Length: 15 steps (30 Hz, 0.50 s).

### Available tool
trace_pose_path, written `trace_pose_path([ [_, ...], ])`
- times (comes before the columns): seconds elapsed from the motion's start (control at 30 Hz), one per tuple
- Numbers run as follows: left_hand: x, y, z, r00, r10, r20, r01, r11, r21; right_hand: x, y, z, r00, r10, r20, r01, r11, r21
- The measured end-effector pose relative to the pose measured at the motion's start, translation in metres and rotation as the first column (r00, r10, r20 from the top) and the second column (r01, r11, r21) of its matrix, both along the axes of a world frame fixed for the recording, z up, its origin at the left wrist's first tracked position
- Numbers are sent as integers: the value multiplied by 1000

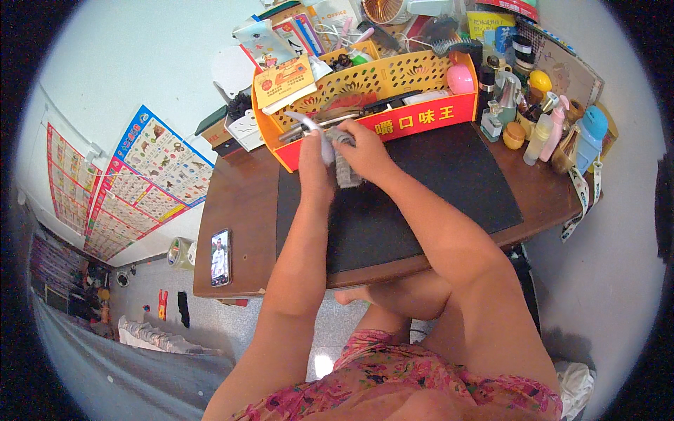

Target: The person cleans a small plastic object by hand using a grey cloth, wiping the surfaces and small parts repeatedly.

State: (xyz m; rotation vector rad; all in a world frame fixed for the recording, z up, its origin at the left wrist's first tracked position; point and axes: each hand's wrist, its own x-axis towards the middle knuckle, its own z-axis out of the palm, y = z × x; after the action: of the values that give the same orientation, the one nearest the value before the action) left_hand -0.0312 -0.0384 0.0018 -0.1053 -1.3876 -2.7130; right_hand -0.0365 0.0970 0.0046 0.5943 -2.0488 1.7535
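Note:
In front of the red-and-yellow perforated organizer box [442,112], my two hands are close together above the black desk mat [447,200]. My left hand [316,166] grips a slim, curved white object [325,147], whose tip rises towards the upper left; its exact kind is unclear. Pinched in my right hand [364,150] is a grey cloth [347,169] that hangs down and presses close to the white object. My fingers partly hide where the two meet. Pens and other slender items lie in the box just behind.
A phone [221,257] with a lit screen lies at the desk's left edge. Bottles and a blue cup [590,138] crowd the right corner. Booklets [284,84] lean over the box's left end. A pink round object [461,79] sits at its right end.

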Motion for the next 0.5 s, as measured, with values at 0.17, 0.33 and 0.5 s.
trace_pose_path([
  [0.17, 14, 26, -3, 991, -25, -132, -31, 914, -404, -16, 17, 2, 979, -185, 90, 197, 968, -158],
  [0.33, 17, 29, -7, 992, -37, -119, -19, 901, -434, -22, 20, 3, 982, -156, 108, 181, 944, -275],
  [0.5, -2, 10, -13, 990, 62, -125, -83, 983, -165, -5, 8, 5, 985, -93, -143, 89, 995, -35],
])
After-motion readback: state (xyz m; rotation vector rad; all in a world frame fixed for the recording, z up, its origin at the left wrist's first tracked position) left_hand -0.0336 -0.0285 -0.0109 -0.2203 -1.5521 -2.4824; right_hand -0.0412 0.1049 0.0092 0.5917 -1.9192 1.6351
